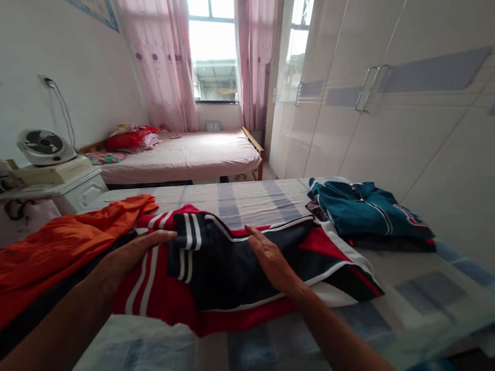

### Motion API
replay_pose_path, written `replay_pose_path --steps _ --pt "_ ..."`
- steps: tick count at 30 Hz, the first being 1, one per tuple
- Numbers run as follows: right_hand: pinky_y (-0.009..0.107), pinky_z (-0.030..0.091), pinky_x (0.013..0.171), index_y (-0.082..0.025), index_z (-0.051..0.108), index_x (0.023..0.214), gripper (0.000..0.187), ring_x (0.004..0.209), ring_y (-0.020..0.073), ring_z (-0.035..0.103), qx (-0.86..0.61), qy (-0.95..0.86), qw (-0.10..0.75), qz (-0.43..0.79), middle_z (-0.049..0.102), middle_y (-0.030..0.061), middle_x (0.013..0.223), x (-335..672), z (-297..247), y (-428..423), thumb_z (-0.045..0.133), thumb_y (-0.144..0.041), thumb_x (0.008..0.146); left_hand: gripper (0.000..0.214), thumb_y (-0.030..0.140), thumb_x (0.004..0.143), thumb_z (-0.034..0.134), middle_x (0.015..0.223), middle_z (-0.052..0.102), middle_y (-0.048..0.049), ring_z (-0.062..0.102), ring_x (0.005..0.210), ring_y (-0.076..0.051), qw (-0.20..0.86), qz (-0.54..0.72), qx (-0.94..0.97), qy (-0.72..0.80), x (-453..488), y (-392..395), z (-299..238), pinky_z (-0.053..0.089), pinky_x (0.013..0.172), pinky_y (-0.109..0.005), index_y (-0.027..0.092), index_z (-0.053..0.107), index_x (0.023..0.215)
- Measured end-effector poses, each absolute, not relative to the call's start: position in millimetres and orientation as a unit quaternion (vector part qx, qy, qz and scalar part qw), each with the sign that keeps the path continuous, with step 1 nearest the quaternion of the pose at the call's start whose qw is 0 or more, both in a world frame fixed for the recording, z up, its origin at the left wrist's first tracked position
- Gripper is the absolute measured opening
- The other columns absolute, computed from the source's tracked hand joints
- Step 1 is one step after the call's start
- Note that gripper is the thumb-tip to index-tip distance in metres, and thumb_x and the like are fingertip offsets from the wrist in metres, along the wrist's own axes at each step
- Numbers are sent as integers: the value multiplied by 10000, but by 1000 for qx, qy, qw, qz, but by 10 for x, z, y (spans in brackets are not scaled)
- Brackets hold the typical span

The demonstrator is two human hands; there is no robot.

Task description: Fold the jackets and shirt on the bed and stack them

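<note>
A navy, red and white striped jacket (226, 274) lies across the bed in front of me, its navy sleeves folded inward over the red body. My left hand (143, 245) rests at its left edge, fingers stretched out beside the white-striped cuff. On the navy cloth nearer the middle lies my right hand (269, 258), flat with fingers extended. Neither hand grips the fabric. An orange garment (61, 246) spreads out to the left, partly behind my left forearm, with dark cloth under it.
Folded clothes with a teal jacket (358, 206) on top form a pile at the right of the checked bedsheet (425, 288). A fan (45, 147) stands on a white cabinet at left. Behind is a second bed (197, 154); wardrobe doors (409, 134) line the right side.
</note>
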State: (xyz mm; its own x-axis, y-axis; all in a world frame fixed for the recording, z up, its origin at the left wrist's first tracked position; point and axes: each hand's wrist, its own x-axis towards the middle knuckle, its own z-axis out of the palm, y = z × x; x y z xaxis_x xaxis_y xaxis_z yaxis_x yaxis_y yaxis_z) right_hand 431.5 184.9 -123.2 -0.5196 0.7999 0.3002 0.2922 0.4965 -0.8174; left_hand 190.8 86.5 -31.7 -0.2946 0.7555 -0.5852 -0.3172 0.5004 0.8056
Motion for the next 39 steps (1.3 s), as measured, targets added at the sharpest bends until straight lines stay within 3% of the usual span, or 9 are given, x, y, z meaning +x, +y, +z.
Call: replay_pose_path --steps 4,7,13,17,20,24,31,35,39 --pt "366 412 1016 -206 319 1442 697 1262 191 464 -361 -692 423 460 448 78 1419 4825 -1089 1984 77 -596 917 295 259 622 732 668 721 -73 699 631 -278 558 480 302 606 2496 1353 -16 589 610 -392 122 689 880" --pt "390 454 971 -209 301 1450 734 1231 215 499 -419 -649 468 429 469 100 1399 5291 -1068 2108 9 -599 901 297 198 610 751 671 712 -70 675 560 -216 586 481 379 531 3107 1764 20 577 609 -350 99 663 875" --pt "425 377 1039 -170 344 1419 678 1284 234 436 -533 -538 585 290 420 130 1432 6095 -1273 2214 226 -589 899 348 396 737 682 1000 704 -106 683 874 -218 602 461 479 442 3965 2135 -337 537 812 -347 147 655 979" --pt "433 296 1091 -160 426 1369 634 1303 253 405 -600 -574 531 169 449 124 1410 6191 -1361 2123 354 -552 876 449 355 730 695 1304 556 -116 475 1247 -255 486 493 512 507 3719 1947 -679 387 1022 -349 177 600 1131" --pt "428 320 1072 -125 483 1324 618 1268 284 440 -630 -639 433 90 479 150 1377 6147 -1362 2118 413 -520 853 497 277 743 685 1414 445 -104 384 1318 -221 456 532 420 576 3337 1738 -915 308 1077 -324 190 525 1206" --pt "412 430 939 -132 559 1234 595 1117 309 563 -682 -661 291 118 580 160 1256 6186 -1359 2216 399 -553 845 310 235 796 604 1249 576 -171 596 1083 -224 540 503 322 593 3067 1535 -1140 483 895 -348 120 554 1079" --pt "338 449 744 -161 624 937 532 897 272 630 -724 -645 210 126 666 136 983 6357 -1358 2314 435 -634 785 128 242 809 614 795 714 -43 626 571 -86 669 473 250 516 3197 1544 -1210 501 514 -176 132 660 854" --pt "343 448 732 -163 638 890 538 870 279 635 -718 -632 216 195 688 127 916 6400 -1402 2376 484 -658 746 206 263 768 660 768 727 -74 662 584 -142 715 450 211 492 3307 1630 -1248 549 555 -232 104 678 899" --pt "328 483 713 -154 627 898 468 843 252 647 -657 -591 307 353 698 114 931 6385 -1401 2371 600 -581 709 121 169 684 700 716 729 -62 679 598 -158 706 475 178 494 3343 1701 -1240 574 636 -246 123 665 791"
